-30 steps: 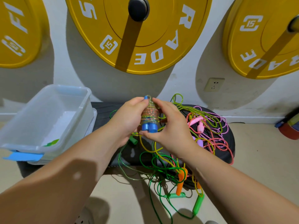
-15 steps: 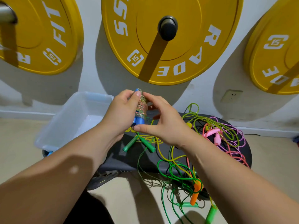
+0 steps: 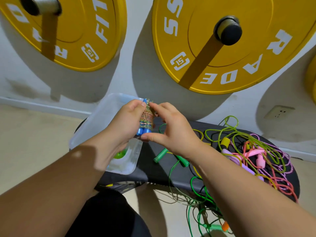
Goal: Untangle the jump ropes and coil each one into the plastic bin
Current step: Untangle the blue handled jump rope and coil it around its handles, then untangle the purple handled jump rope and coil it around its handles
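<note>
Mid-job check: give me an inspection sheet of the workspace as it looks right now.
Surface: black bench pad, bin on its left end, ropes on its right.
Job's things: wound rope with blue handles, held up near the plastic bin; something green lies in the bin; tangled ropes in pink, purple, green and yellow on the pad; two green handles lie loose.
Clutter: nothing seen.
Hands: left hand grips the wound rope; right hand pinches it top and bottom.
Cables: green ropes hang off the pad's front edge to the floor.
Surroundings: yellow weight plates on wall pegs; wall socket.
</note>
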